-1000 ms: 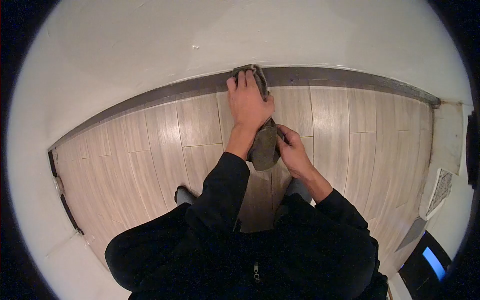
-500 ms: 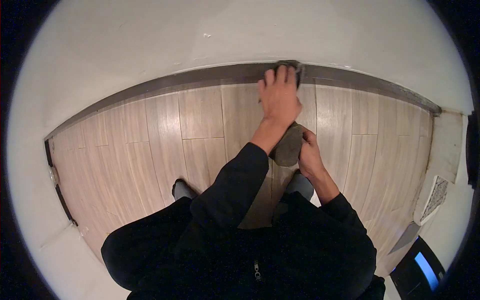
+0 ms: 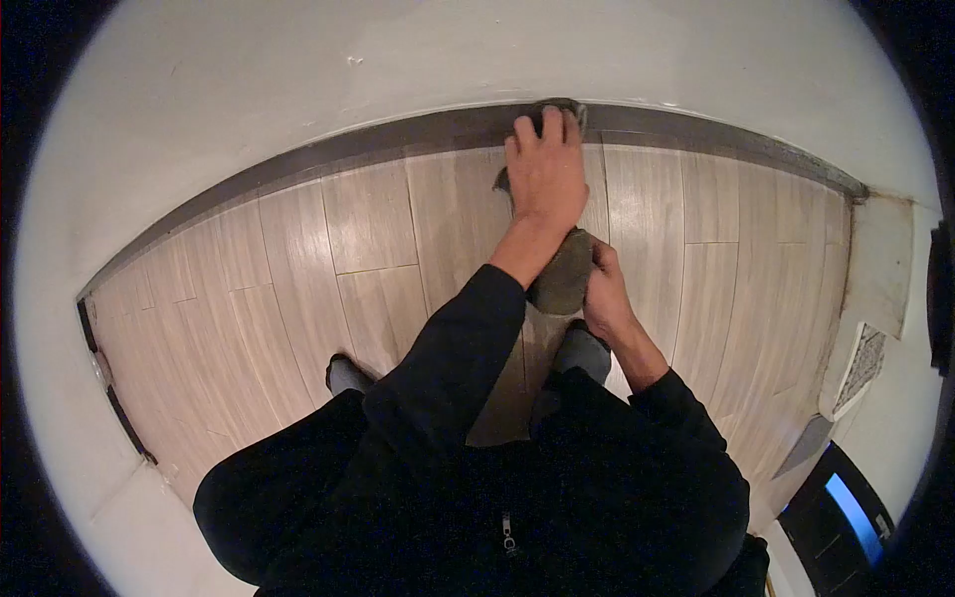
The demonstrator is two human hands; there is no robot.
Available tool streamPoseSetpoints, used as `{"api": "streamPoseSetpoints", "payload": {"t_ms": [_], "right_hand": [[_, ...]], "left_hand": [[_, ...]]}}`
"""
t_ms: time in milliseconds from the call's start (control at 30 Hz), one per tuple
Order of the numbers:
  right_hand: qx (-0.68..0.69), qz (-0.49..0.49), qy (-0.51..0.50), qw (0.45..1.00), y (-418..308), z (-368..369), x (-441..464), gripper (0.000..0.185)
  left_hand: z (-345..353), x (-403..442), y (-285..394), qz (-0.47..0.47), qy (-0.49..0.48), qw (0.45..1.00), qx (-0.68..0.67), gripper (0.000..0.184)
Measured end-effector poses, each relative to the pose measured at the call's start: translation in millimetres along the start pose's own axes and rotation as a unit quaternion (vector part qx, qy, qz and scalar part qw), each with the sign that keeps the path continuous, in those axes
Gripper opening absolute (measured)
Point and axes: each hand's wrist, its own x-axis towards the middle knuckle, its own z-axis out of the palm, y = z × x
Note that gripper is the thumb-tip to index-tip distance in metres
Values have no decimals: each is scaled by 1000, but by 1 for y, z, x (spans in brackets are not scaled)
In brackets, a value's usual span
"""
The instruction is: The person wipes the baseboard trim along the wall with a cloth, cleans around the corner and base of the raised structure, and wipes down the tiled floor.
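Note:
My left hand (image 3: 546, 179) presses one end of a dark grey-brown cloth (image 3: 564, 274) against the dark baseboard (image 3: 438, 125) at the foot of the wall. Its fingers are bent over the cloth. Lower down and to the right, my right hand (image 3: 608, 297) grips the edge of the cloth's hanging part, fingers closed and partly hidden behind it. A small flap of cloth sticks out left of my left hand.
Wood-look floor tiles (image 3: 378, 219) lie below the white wall (image 3: 418, 60). My two feet are on the floor near my knees. At the lower right are a black device (image 3: 836, 517) with a blue-lit strip and a white-framed grille (image 3: 861, 370).
Over the last second my left hand and the cloth have moved right along the baseboard, with a slight shift back left lately. My right hand has followed, still holding the cloth.

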Motion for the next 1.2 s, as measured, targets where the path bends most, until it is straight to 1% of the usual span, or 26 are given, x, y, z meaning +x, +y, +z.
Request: {"api": "streamPoseSetpoints", "payload": {"t_ms": [67, 167, 267, 367, 467, 567, 600, 700, 800, 900, 933, 967, 1033, 1133, 1200], "right_hand": [[35, 11, 19, 999, 14, -13, 5, 47], [34, 3, -19, 999, -8, -10, -4, 42], [10, -30, -78, 996, 17, -22, 12, 38], [-24, -50, -20, 998, 11, -13, 2, 36], [-9, -30, -36, 999, 9, -24, 1, 36], [-6, -6, 6, 1000, -2, -29, -3, 35], [16, -9, 48, 999, -7, -25, -6, 30], [20, -52, -52, 997, 5, -40, 8, 27], [-40, -92, -22, 995, 7, -26, 5, 31], [-118, -75, -44, 989, 16, -21, 7, 31], [-109, -114, -46, 986, 18, -19, 9, 29], [-100, -113, -22, 988, 17, -22, 5, 28], [-82, -110, 16, 990, -6, -18, -11, 25], [1, -41, -18, 999, -12, -30, -7, 24], [-49, -57, -36, 997, -7, -38, 4, 25]], "left_hand": [[11, 2, 9, 14, 19, 999, 23, 73], [-4, -2, 11, -25, 4, 1000, 1, 62], [-17, -5, 6, -86, -21, 996, -4, 70], [-8, -5, 5, -79, -24, 997, 1, 75], [-4, 1, 15, -71, -29, 997, -6, 73], [7, 2, 33, -42, -46, 998, -23, 73], [5, 3, 35, -42, -49, 997, -31, 72], [-4, 0, 28, -53, -65, 996, -32, 74], [-9, -4, 14, -117, -67, 991, 7, 77], [-16, -5, 6, -117, -69, 991, 13, 79], [-14, -3, 9, -113, -79, 990, 7, 79], [-10, -1, 13, -95, -82, 992, -1, 79], [-5, 1, 22, -67, -87, 994, -10, 80], [-4, 3, 39, -46, -113, 992, -12, 82], [-7, 3, 34, -55, -111, 992, -11, 85]]}}
